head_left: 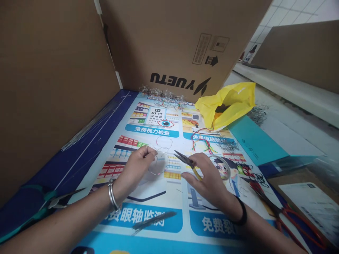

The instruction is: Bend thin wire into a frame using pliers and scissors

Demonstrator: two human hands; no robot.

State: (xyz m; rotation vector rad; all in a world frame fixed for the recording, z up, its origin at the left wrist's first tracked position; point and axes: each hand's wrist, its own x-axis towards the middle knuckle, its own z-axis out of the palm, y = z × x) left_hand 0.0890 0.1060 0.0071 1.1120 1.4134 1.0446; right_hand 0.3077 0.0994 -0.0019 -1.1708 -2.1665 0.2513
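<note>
Fine wire pinched at left fingertips, pliers in right hand

Left hand (140,160): thumb and forefinger pressed together on a thin wire (162,151). The wire starts at the pinch and runs out in loose, looping curves, some beyond the fingertips, some to their right and below. Very faint against the print; exact path hard to follow.

Right hand (205,173): gripping long-nosed pliers (188,161), yellow handle lying between thumb and fingers. Nose points left toward the wire, jaws slightly parted, tips near the loops but apart from them.

Wrists: silver bangles (113,194) on the left, black band (241,211) on the right.

Beneath both hands, a printed sheet (173,195). On it, nearer the wearer, a bundle of straight wires (153,222); past the pliers, coloured cords (208,146) trailing beside an open yellow bag (227,102).

Right of the right hand: tangled red and black loops (255,176), then red-handled scissors (282,211). By the left forearm, a teal-handled cutting tool (50,203). At the far edge, clumped wire pieces (164,93) against an upright cardboard panel (172,46), its lettering upside down
</note>
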